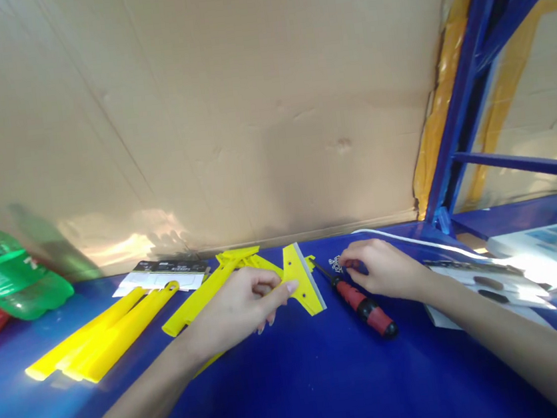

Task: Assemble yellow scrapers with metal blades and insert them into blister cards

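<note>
In my left hand (242, 307) is a yellow scraper head (300, 280), pinched between thumb and fingers. It has a metal blade along its right edge and small holes in its face. My right hand (380, 268) has its fingers curled together beside a small pile of metal hardware (335, 265), probably screws or nuts. Whatever those fingertips hold is too small to make out. Just below them lies a screwdriver (365, 308) with a red and black handle, its shaft pointing toward the scraper head. More yellow scraper parts (234, 261) lie behind my left hand.
Several yellow handles (116, 331) lie at the left, near printed cards (163, 276). A green bottle (15, 279) rests at the far left. Cardboard (246, 105) stands behind the blue table (298, 381). White packaging (489, 289), a cable (428, 243) and a blue frame (466, 87) are on the right.
</note>
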Available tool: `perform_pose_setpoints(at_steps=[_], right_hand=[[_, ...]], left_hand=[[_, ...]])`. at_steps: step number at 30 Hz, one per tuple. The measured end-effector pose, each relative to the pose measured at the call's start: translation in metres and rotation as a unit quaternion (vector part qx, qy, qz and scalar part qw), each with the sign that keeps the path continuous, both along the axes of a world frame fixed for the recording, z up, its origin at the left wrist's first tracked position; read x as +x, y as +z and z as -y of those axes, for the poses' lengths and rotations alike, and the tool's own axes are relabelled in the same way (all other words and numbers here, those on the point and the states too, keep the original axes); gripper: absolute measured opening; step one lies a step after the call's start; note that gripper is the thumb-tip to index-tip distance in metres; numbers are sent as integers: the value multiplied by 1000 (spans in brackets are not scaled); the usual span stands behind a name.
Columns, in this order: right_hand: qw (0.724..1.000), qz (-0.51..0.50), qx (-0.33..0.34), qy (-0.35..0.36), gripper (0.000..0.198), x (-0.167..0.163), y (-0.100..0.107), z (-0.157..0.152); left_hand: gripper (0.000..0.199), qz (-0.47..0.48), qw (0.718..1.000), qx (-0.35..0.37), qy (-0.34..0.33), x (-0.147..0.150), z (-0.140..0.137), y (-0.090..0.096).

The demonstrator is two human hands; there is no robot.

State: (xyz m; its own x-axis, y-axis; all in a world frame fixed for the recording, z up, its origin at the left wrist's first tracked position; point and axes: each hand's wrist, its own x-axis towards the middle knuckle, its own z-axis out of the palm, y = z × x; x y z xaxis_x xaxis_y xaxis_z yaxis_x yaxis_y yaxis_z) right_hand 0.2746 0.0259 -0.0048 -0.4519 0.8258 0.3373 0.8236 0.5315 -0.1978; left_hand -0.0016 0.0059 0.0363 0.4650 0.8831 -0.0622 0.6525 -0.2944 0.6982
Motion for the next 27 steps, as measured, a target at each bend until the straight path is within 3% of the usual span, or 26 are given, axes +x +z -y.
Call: perform_pose_setpoints(at_steps=[6,18,23,27], right_hand=[[999,37,-15,2,20,-3,-3,3],[998,23,-64,-3,20,3,-6,-5],[998,-32,-58,-2,21,5,2,10],[991,-126,-45,4,16,-13,15,26]], left_hand=[[48,4,1000,-14,2,4,1,-11],[48,-16,999,-29,-17,12,12,-13],[47,-30,999,-12,-26,12,13,-20],[47,-44,998,4,-34,14,14,-22]])
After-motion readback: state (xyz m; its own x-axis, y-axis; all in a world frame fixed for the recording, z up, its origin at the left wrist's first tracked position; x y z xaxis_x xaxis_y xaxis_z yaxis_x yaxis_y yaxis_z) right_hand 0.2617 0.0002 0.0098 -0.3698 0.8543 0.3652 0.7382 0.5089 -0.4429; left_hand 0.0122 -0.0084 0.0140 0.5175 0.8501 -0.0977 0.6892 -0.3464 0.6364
